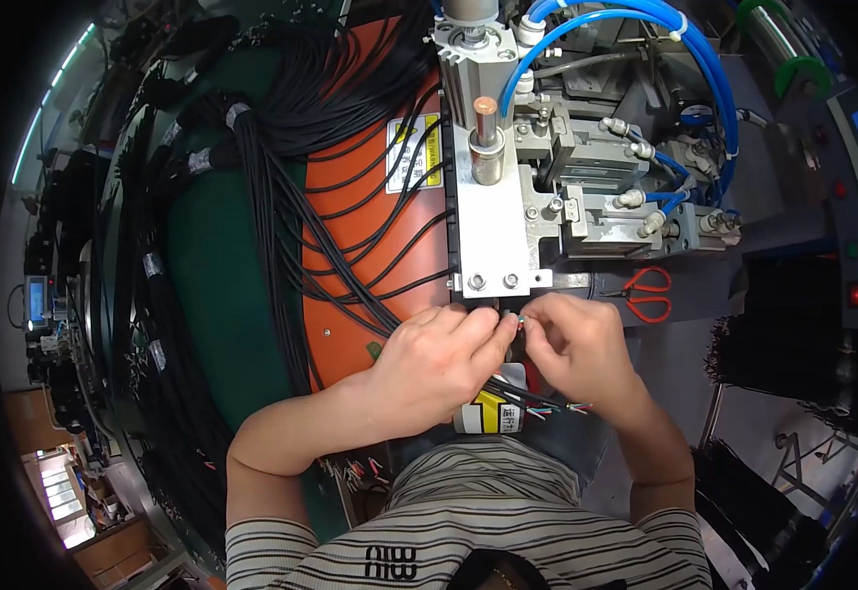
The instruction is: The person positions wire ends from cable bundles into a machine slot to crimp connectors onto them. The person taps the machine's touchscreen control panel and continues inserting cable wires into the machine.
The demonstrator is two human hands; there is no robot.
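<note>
Just below the front edge of the machine's metal plate [493, 236], my two hands meet. My left hand [444, 359] is closed, its fingertips pinched round the end of a black cable that the fingers mostly hide. My right hand [581, 344] pinches with thumb and forefinger at the thin coloured wires [521, 323] coming out of that cable end. Under the hands, several black cables [522, 393] stick out to the right, with their stripped red, white and blue wire ends [576, 407] showing. They lie above a white and yellow label [493, 413].
Many black cables [286, 197] drape over the orange panel [380, 236] on the left. Pneumatic cylinders [601, 162] with blue hoses [729, 98] fill the upper right. Red-handled scissors [648, 295] lie right of the plate. A control box with a red button [856, 294] stands far right.
</note>
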